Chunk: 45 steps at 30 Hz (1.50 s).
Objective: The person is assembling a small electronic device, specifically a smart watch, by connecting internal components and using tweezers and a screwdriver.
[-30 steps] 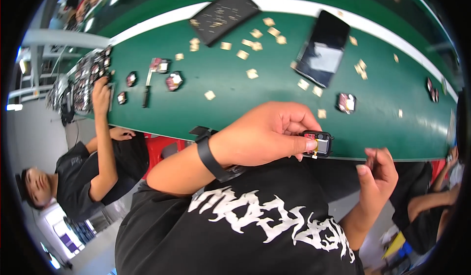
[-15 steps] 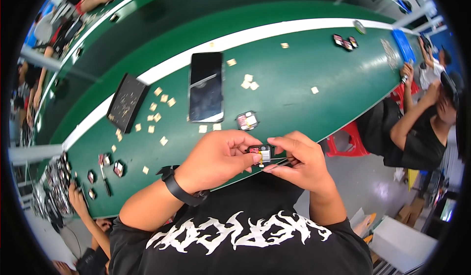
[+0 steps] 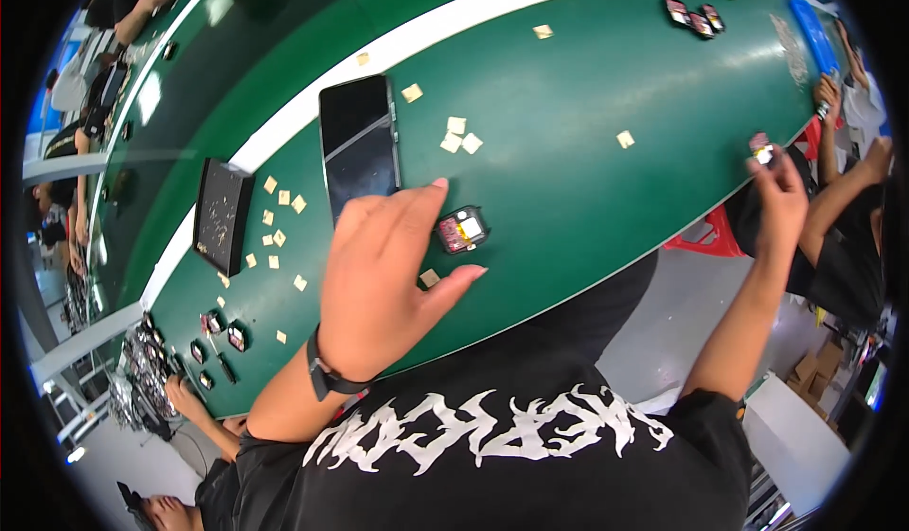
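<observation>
My left hand (image 3: 383, 256) is open above the green table, thumb and fingers spread on either side of a small black device case (image 3: 462, 231) with red, white and yellow parts inside. It does not appear to grip that case. Far out to the right, my right hand (image 3: 782, 190) pinches a similar small open device case (image 3: 760, 149) at the table's edge. Whether the right hand also holds the tweezers, I cannot tell. A large dark phone or tablet (image 3: 360, 138) lies just beyond my left hand, which covers its near end.
Small cream squares (image 3: 454, 126) lie scattered on the table (image 3: 568, 199). A black tray (image 3: 222, 216) stands at the left. More device cases (image 3: 699, 21) sit at the far right, near a blue tray (image 3: 812, 36). Co-workers sit at both ends; a red stool (image 3: 710, 235) is beside the table.
My hands have parted. The right hand has carried a device case far to the right; the left has let go and reached forward over the other case. The view has shifted.
</observation>
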Each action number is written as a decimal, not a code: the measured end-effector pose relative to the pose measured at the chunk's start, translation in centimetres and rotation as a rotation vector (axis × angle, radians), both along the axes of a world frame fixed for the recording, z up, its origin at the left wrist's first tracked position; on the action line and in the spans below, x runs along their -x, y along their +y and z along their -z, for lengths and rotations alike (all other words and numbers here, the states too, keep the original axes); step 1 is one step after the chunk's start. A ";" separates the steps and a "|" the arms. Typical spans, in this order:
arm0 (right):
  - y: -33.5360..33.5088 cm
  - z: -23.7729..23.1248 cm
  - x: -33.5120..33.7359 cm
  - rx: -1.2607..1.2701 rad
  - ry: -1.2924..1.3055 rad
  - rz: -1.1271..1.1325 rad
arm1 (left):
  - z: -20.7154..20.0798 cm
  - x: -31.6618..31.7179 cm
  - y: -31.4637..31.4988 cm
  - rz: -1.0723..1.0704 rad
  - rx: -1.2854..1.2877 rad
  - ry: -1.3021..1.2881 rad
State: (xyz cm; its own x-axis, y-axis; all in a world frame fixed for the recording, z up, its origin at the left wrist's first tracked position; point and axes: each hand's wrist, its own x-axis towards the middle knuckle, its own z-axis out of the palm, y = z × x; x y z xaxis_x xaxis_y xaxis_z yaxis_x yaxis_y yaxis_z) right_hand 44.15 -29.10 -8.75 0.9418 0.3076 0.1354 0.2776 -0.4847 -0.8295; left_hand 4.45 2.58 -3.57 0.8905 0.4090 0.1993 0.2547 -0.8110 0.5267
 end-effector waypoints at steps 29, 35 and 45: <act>15.5 1.2 -12.4 0.007 -0.107 -0.142 | 7.0 23.3 -2.8 -0.987 -0.256 0.092; 15.7 0.9 -11.9 0.109 -0.186 -0.154 | 7.0 25.6 -1.8 -1.164 -0.101 -0.017; 13.4 -4.7 6.3 -0.388 0.052 -0.548 | -1.2 10.0 -5.9 -0.439 0.228 -0.326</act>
State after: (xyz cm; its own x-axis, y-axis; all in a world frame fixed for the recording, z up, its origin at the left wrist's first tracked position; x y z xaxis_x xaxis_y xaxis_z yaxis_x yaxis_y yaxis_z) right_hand 37.80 -15.69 -4.04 0.6713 0.6815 0.2914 0.3538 0.0508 -0.9339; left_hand -5.51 -3.33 -2.40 0.5353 0.7903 0.2983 0.3366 -0.5234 0.7828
